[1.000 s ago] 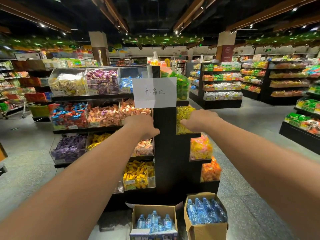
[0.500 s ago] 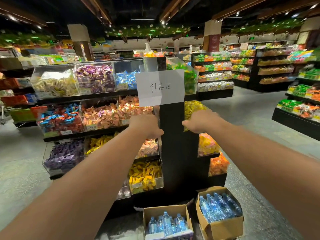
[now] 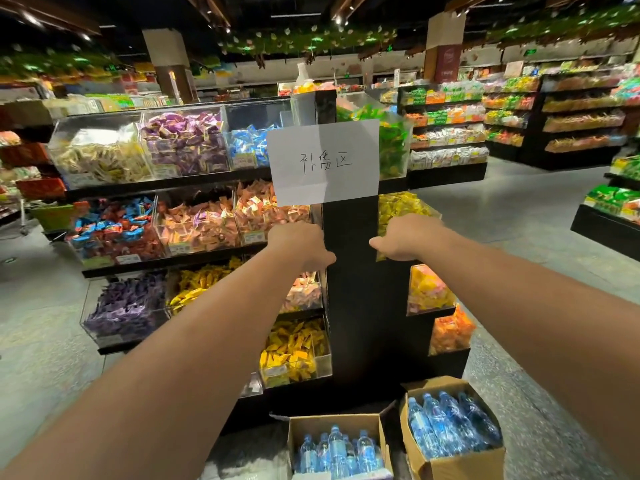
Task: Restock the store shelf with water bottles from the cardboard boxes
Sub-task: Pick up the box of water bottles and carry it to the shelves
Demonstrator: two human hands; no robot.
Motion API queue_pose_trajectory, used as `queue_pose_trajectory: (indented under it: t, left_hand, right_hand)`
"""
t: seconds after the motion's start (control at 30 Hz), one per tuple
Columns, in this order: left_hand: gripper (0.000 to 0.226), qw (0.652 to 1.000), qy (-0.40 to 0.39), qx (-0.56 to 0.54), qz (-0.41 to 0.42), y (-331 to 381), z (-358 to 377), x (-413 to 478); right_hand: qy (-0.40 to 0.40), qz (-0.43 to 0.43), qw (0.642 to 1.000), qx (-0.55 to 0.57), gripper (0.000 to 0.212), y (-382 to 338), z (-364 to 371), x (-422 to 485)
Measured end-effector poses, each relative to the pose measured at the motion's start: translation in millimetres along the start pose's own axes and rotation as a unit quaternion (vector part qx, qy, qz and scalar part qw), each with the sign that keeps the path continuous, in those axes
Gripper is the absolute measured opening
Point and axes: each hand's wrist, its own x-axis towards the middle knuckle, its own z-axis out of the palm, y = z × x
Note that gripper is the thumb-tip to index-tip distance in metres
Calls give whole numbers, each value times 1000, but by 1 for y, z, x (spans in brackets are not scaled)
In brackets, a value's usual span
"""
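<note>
Two open cardboard boxes stand on the floor at the foot of a black shelf end panel (image 3: 363, 306). In the left box (image 3: 295, 441) several blue-capped water bottles (image 3: 337, 448) stand upright. In the right box (image 3: 460, 465) water bottles (image 3: 446, 427) lie wrapped on their sides. Both my arms reach straight forward at chest height. My left hand (image 3: 301, 245) is a closed fist at the panel's left edge. My right hand (image 3: 405, 237) is closed at its right edge. Neither hand holds a bottle.
A white paper sign (image 3: 323, 161) with handwriting hangs on the panel above my hands. Clear bins of wrapped candy (image 3: 194, 223) fill the shelves left and right of the panel. Grey floor aisles run on both sides, with more stocked shelves (image 3: 446, 140) behind.
My view has drifted, so the shelf end and boxes sit further right and closer in the frame. Both fists stay closed in front of the panel.
</note>
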Motion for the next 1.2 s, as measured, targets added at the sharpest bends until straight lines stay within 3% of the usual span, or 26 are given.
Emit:
queue_pose_trajectory:
  t: [0.23, 0.43, 0.67, 1.07, 1.2]
  left_hand:
    - [35, 999, -18, -15, -36, 35, 6, 51]
    - [47, 995, -47, -44, -74, 51, 25, 75]
    - [43, 992, -70, -49, -96, 34, 48, 101]
    - [45, 996, -77, -46, -14, -12, 110, 156]
    - [47, 994, -99, -46, 30, -26, 144, 162]
  right_hand:
    - [7, -36, 999, -15, 59, 36, 17, 67]
    - [-17, -87, 996, -14, 62, 46, 48, 108]
    - [-25, -102, 994, -23, 64, 30, 74, 144]
    - [-56, -35, 998, -20, 62, -20, 121, 179]
    - [-103, -14, 994, -21, 64, -39, 142, 174]
